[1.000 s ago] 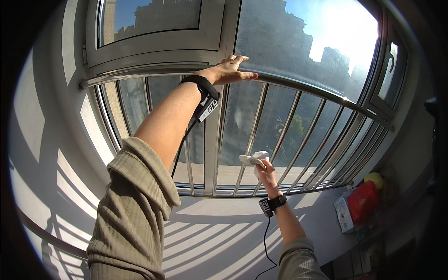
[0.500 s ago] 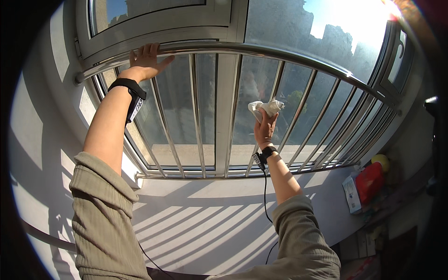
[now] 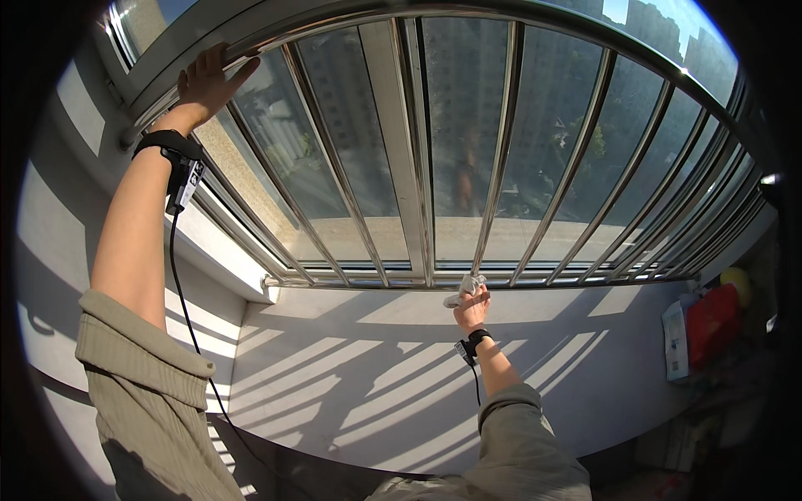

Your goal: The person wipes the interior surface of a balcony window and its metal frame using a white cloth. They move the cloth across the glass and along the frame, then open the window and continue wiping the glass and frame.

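My left hand (image 3: 203,86) rests on the curved metal top rail (image 3: 334,27) at the upper left. Its fingers lie over the rail and the thumb is stretched out to the side. Low in the middle, my right hand (image 3: 473,309) is closed on a crumpled white cloth (image 3: 470,286). The cloth is at the foot of one upright bar (image 3: 501,167), against the bottom rail (image 3: 359,284). My fingers partly hide it. Each wrist wears a black band with a small device and a cable.
Behind the bars stand window panes (image 3: 459,92) in a pale frame. Below them a light sill (image 3: 334,401) carries striped shadows. A red bag (image 3: 713,326), a white box (image 3: 675,338) and a yellow round thing (image 3: 736,284) sit at the right end.
My right hand has moved down with the cloth, from mid-height at the bars to the bottom rail. The view has tilted downward. My left hand stays on the top rail.
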A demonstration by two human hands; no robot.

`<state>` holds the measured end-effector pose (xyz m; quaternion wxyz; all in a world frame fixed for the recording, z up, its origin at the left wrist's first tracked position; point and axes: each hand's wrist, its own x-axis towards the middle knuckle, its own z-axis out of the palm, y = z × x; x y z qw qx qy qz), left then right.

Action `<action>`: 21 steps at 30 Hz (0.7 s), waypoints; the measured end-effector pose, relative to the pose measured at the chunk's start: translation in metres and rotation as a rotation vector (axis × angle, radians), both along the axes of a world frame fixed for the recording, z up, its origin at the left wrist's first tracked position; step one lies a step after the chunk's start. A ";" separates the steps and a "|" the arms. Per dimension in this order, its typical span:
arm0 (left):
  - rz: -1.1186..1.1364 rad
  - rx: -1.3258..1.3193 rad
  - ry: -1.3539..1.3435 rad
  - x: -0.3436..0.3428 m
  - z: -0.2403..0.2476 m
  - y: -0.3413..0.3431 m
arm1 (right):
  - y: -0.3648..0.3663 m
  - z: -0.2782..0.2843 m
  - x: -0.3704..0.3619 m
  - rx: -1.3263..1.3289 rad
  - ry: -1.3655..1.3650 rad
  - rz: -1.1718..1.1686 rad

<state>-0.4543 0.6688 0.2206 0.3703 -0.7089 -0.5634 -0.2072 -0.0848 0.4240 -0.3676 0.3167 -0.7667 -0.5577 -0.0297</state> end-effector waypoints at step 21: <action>0.071 -0.093 0.072 0.001 0.013 -0.007 | 0.069 0.131 0.024 0.578 0.007 0.190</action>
